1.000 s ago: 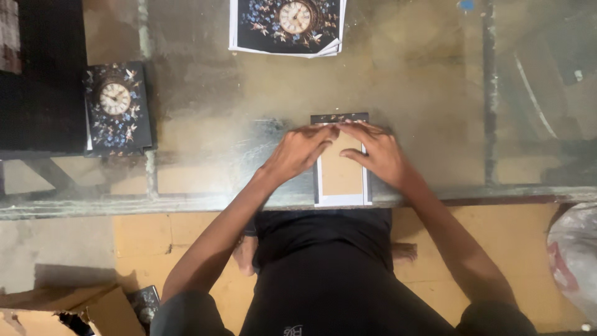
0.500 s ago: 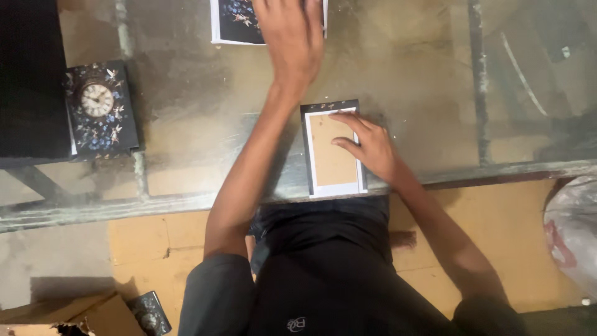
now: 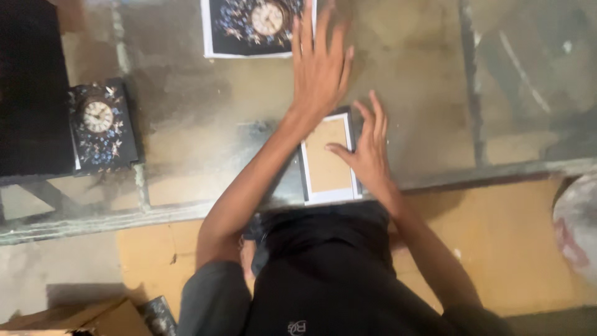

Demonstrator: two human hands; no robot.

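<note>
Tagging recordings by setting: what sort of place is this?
Probably a small craft workshop: a worn glass-topped table, a stack of printed floral clock-face sheets, and a finished dark floral clock panel.

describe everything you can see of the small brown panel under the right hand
The panel is a small upright rectangle, its cardboard-like brown face bordered in white with a dark edge showing at the top and sides. It lies flat on the glass table near its front edge. The right hand rests on its right side, thumb on the brown face; the left hand reaches beyond it.
</note>
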